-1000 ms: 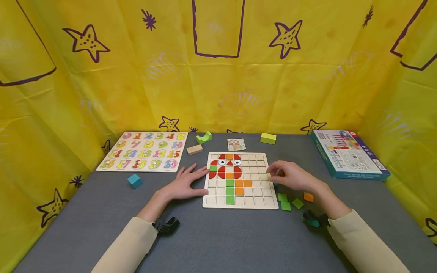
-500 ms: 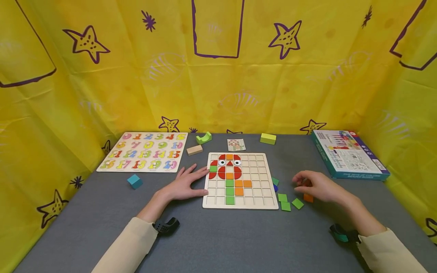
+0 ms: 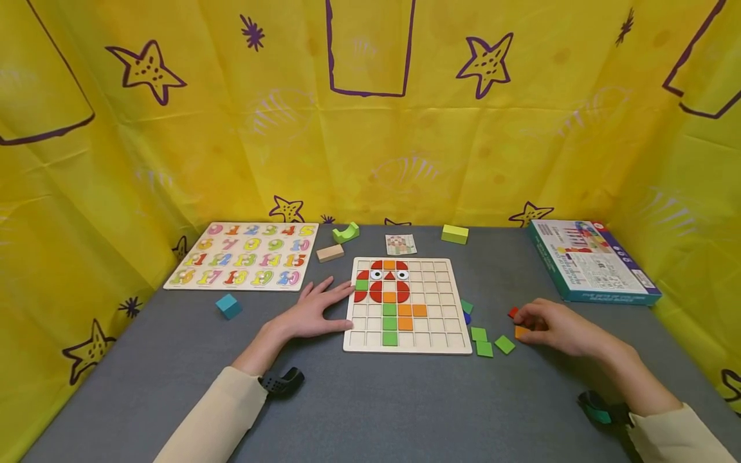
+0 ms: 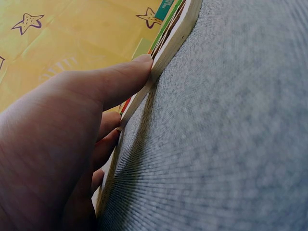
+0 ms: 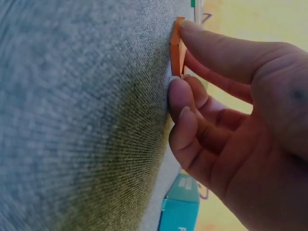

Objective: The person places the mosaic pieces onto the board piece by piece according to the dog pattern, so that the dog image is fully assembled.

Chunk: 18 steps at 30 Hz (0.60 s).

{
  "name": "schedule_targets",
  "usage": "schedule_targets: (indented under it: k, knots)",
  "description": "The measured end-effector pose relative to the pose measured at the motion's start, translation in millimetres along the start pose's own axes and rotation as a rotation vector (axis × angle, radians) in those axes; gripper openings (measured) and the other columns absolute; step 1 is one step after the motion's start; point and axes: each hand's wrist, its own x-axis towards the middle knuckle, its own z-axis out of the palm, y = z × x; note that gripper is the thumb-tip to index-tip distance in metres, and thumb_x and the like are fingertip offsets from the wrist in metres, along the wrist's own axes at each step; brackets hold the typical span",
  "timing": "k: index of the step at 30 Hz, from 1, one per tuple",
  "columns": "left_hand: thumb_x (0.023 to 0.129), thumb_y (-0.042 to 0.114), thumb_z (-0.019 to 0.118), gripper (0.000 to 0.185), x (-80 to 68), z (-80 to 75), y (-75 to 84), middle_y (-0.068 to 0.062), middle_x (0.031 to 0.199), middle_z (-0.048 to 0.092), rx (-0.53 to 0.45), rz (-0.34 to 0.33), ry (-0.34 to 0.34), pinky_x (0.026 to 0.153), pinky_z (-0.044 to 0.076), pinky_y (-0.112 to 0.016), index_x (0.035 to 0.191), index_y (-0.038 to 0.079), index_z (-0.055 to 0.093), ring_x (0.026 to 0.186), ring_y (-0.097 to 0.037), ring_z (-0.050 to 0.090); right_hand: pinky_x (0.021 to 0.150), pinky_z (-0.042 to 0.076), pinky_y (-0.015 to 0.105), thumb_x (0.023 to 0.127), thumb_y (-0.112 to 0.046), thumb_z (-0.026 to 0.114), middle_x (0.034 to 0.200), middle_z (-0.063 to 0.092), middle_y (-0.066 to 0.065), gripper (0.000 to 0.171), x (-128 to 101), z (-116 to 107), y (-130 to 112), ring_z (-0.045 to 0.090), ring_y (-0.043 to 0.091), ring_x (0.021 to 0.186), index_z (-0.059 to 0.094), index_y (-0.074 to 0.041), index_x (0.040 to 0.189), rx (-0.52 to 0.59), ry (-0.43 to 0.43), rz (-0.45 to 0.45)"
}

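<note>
A wooden grid board [image 3: 437,321] carries red, orange and green tiles forming a face with eyes above and a stem below. At its left edge lies my left hand [image 3: 312,314], fingers spread; in the left wrist view the thumb [image 4: 130,79] presses the board's rim [image 4: 175,36]. To the right of the board, my right hand [image 3: 558,326] is down on the table with curled fingers. Its thumb and index finger pinch an orange square tile [image 5: 176,55], seen in the head view as an orange tile [image 3: 520,332] partly hidden by the fingers. A red tile [image 3: 512,312] shows beside the fingertips.
Loose green tiles [image 3: 484,349] and a blue piece [image 3: 467,318] lie by the board's right edge. Behind it are a picture card [image 3: 401,244] and several blocks [image 3: 455,235]. A number puzzle [image 3: 246,257] lies left, a puzzle box [image 3: 596,263] right.
My right hand has moved from the board's right edge outward to the right and down onto the orange tile. A red tile now shows beside it. The left hand has stayed put.
</note>
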Motion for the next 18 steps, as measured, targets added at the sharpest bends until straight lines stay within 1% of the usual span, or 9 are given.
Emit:
schedule_targets:
  k: [6,8,11,15,18]
  knots:
    - [0.091,0.057,0.066,0.083,0.9,0.0,0.3,0.0,0.164,0.03,0.001,0.005,0.004,0.116,-0.004,-0.062,0.159,0.018,0.037,0.153,-0.035,0.006,0.071,0.048,0.027,0.089,-0.018,0.079,0.092,0.056,-0.004,0.019,2,-1,-2,0.051,0.013,0.082,0.065,-0.013,0.1,0.009,0.005,0.001]
    - [0.091,0.058,0.066,0.083,1.1,0.0,0.3,0.0,0.164,0.03,0.004,0.004,0.005,0.116,-0.004,-0.062,0.159,0.019,0.037,0.153,-0.035,0.006,0.07,0.047,0.026,0.089,-0.017,0.079,0.09,0.056,-0.005,0.018,2,-2,-4,0.052,0.013,0.081,0.064,-0.014,0.099,0.035,-0.002,0.009]
    - [0.091,0.058,0.066,0.083,1.2,0.2,0.3,0.0,0.164,0.029,0.003,0.006,0.004,0.116,-0.004,-0.062,0.159,0.019,0.037,0.153,-0.034,0.006,0.069,0.048,0.026,0.091,-0.015,0.076,0.089,0.059,-0.005,0.014,3,-3,-7,0.053,0.012,0.079,0.064,-0.013,0.098,0.078,-0.019,-0.003]
    - [0.091,0.058,0.066,0.083,1.0,0.6,-0.5,0.0,0.164,0.029,0.004,0.007,0.005,0.116,-0.004,-0.062,0.159,0.019,0.037,0.153,-0.035,0.006,0.07,0.049,0.026,0.094,-0.011,0.073,0.09,0.061,-0.005,0.009,7,-7,-12,0.055,0.012,0.08,0.065,-0.012,0.098,0.106,-0.027,-0.011]
    - [0.091,0.057,0.066,0.083,1.0,0.9,-1.1,0.001,0.164,0.029,0.005,0.008,0.006,0.116,-0.004,-0.062,0.159,0.019,0.037,0.153,-0.035,0.006,0.072,0.05,0.026,0.094,-0.009,0.072,0.09,0.061,-0.005,0.009,13,-8,-18,0.056,0.014,0.082,0.066,-0.012,0.1,0.106,-0.025,0.007]
